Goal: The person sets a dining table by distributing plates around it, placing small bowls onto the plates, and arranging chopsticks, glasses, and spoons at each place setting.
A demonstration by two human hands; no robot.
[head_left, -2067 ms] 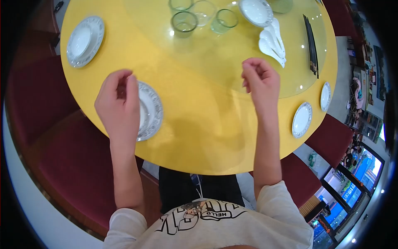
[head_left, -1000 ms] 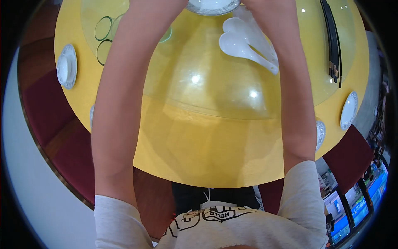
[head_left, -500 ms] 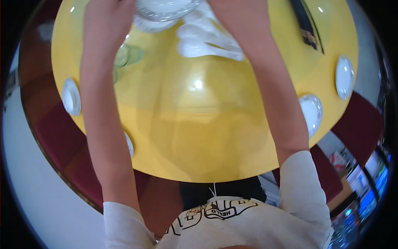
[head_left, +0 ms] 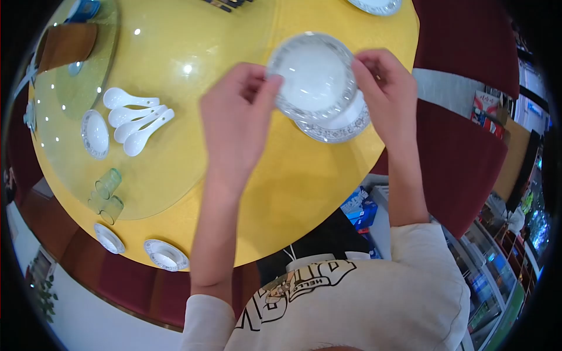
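My left hand (head_left: 240,111) pinches the left rim of a white bowl (head_left: 313,76) with a grey patterned edge. At the opposite rim, my right hand (head_left: 386,93) grips the same bowl between thumb and fingers. Below and partly behind it, a patterned white plate (head_left: 336,128) lies on the yellow table (head_left: 281,205) near the right edge. The bowl overlaps that plate in view; whether they touch I cannot tell.
Several white spoons (head_left: 140,126) and a white bowl (head_left: 95,134) rest on the glass turntable (head_left: 175,175), with green-tinted glasses (head_left: 109,184) nearby. Plates with bowls (head_left: 166,255) line the near-left edge. Another plate (head_left: 377,4) sits at the far right. Dark red chairs (head_left: 451,158) surround the table.
The view has turned to the right. Both hands have carried the bowl from the turntable's stack to above the plate near the table's edge.
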